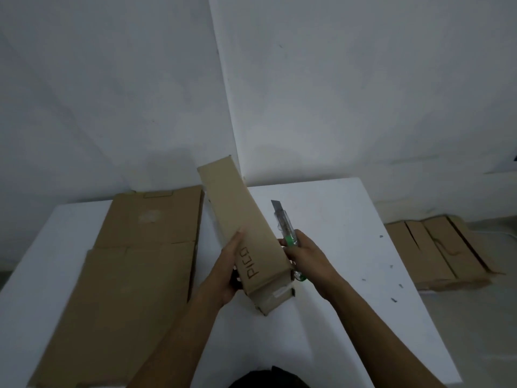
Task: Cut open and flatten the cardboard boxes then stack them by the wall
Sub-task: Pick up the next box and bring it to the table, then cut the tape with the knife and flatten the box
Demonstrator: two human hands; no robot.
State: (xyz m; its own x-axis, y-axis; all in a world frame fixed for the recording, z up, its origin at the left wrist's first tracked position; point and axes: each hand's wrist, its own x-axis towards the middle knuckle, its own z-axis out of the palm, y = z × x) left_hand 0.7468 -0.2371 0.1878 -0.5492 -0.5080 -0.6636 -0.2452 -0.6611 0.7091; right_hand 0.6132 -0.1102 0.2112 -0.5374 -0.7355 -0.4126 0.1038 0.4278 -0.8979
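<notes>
Our left hand (pixel 228 266) grips the long brown cardboard box (pixel 237 208); right hand (pixel 306 257) beside it clutches the green utility knife (pixel 285 230).

A white table (pixel 321 214) fills the lower half of the frame. Its far edge runs across the middle, and its far right corner lies just right of centre. Small dark specks (pixel 394 299) are scattered over its right part, well apart from each other. Grey floor (pixel 498 326) shows past the table's right edge at lower right, with a sliver more at the left edge. A dark cloth (pixel 265 379), partly cut off, sits at bottom centre. At the right edge, mid-height, a small dark shape (pixel 515 157) is cut off and cannot be identified.
</notes>
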